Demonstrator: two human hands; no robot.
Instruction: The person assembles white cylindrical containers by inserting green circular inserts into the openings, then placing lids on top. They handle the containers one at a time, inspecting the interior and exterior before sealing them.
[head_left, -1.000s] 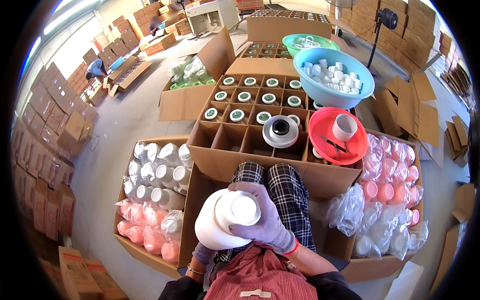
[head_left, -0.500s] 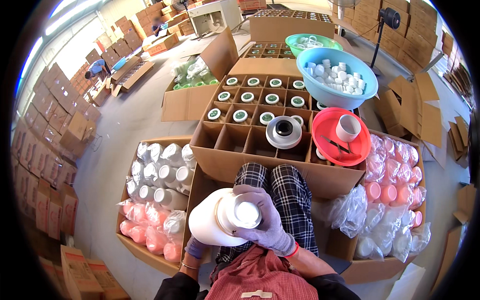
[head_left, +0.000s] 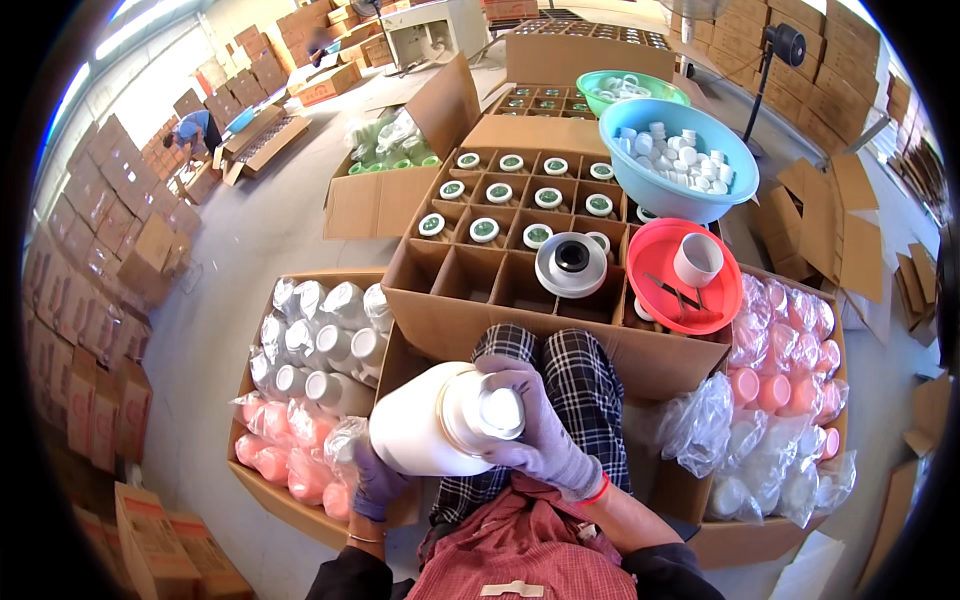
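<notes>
White bottle [head_left: 412, 418]: tilted, over the left side of the plaid-clad lap [head_left: 588, 410], lid [head_left: 501, 408] toward the right.
Right hand [head_left: 548, 435]: gloved, fingers curled round the lid end.
Left hand [head_left: 378, 486]: gloved, against the base; closure hidden, cannot tell.
Handling: probably stiff, smooth, slippish; weight uncertain.
Best hold: likely broad body plus neck.

Bright, mostly even light. Ceiling light strip [head_left: 145, 28] and pale wall [head_left: 145, 92], far ahead-left of right-hand grip [head_left: 540, 432], blown out. White bottle [head_left: 415, 425] in grip glares on top, shades softly beneath. Glints on clear plastic bags [head_left: 697, 425] right of grip. Carton compartments [head_left: 468, 274] ahead of grip shadowed. Stacked cartons [head_left: 90, 290] far left of grip bend with fisheye; black vignette rims view. Foreground crisp; distant worker [head_left: 196, 128] soft.
</notes>
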